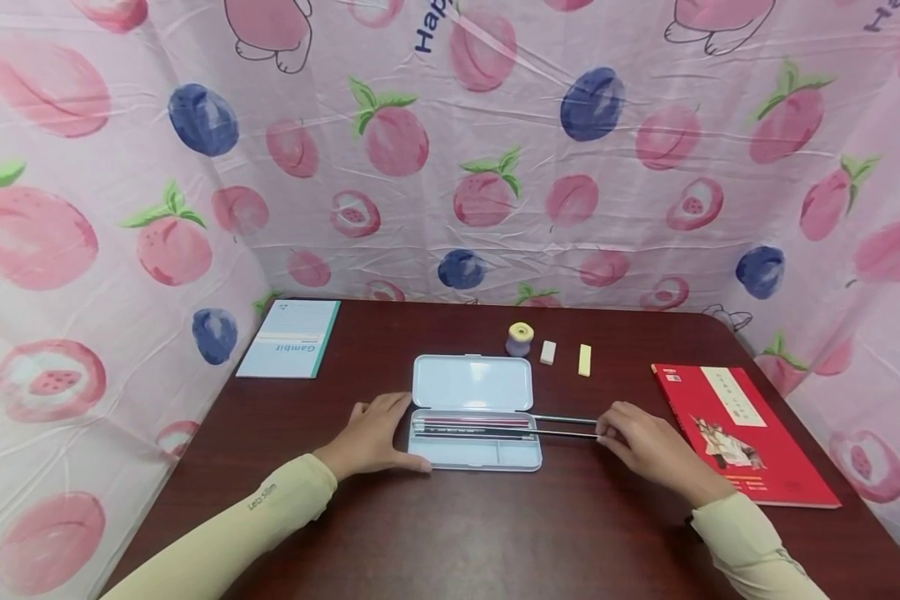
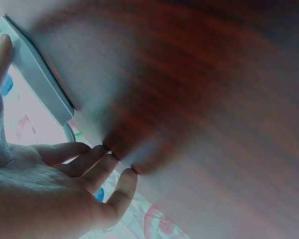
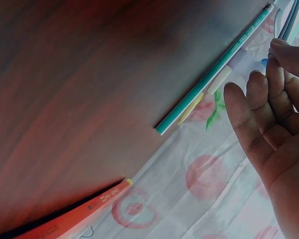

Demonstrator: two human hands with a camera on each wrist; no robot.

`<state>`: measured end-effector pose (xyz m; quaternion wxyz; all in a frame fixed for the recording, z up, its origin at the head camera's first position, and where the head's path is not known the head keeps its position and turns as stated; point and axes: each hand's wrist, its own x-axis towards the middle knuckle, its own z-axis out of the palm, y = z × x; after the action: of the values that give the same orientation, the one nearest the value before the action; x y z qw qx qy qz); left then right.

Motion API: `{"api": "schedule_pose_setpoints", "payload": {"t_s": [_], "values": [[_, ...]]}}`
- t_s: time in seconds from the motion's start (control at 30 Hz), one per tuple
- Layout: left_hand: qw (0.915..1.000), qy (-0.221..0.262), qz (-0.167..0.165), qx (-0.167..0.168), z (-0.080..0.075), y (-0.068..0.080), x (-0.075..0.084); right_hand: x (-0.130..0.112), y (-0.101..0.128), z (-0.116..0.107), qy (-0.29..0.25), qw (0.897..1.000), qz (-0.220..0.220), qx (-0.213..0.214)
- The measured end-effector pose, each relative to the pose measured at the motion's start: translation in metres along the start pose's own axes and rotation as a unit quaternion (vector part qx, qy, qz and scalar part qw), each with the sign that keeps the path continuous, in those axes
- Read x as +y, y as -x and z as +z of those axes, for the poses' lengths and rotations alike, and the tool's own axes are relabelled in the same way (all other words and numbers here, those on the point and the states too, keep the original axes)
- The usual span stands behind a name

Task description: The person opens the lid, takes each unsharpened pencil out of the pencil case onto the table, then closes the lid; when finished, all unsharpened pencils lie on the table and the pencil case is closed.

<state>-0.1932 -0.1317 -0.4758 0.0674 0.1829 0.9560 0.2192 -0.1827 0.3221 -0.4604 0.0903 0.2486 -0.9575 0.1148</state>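
Note:
A pale blue pencil case (image 1: 472, 383) lies with its lid raised on the table, several pencils (image 1: 468, 423) in its back compartment. My left hand (image 1: 371, 435) rests at its left side, fingers extended, thumb (image 1: 416, 462) along the front left corner. In the left wrist view the other fingertips stand on the tabletop. My right hand (image 1: 641, 437), right of the case, pinches the end of a dark pencil (image 1: 566, 432) between thumb and fingertips; its other end reaches over the case. Behind it a green pencil (image 3: 214, 69) lies on the table, partly hidden by the case.
Behind the case stand a yellow-topped spool-like container (image 1: 520, 339), a white eraser (image 1: 548, 352) and a yellow strip-shaped block (image 1: 585, 360). A red book (image 1: 750, 433) lies on the right, a light blue notebook (image 1: 288, 339) at the back left. Patterned cloth (image 1: 435, 233) hangs around the table.

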Motion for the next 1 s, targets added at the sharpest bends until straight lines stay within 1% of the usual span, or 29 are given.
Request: {"api": "schedule_pose_setpoints", "payload": {"t_s": [0.13, 0.37, 0.6, 0.8, 1.0], "values": [[1.0, -0.003, 0.0, -0.001, 0.001, 0.0, 0.0, 0.004, 0.005, -0.001, 0.003, 1.0, -0.003, 0.006], [1.0, 0.002, -0.001, 0.0, 0.0, 0.001, 0.001, 0.011, 0.013, -0.002, 0.009, 0.999, -0.015, 0.03], [1.0, 0.0, -0.001, 0.002, 0.001, 0.0, 0.001, 0.02, 0.02, -0.003, 0.003, 1.0, -0.004, 0.018], [1.0, 0.002, 0.001, 0.002, 0.001, 0.0, 0.001, 0.026, 0.027, -0.005, -0.008, 1.0, -0.008, 0.025], [1.0, 0.002, 0.0, 0.004, 0.001, 0.0, 0.0, 0.031, 0.034, -0.009, -0.002, 1.0, -0.001, 0.027]]}}
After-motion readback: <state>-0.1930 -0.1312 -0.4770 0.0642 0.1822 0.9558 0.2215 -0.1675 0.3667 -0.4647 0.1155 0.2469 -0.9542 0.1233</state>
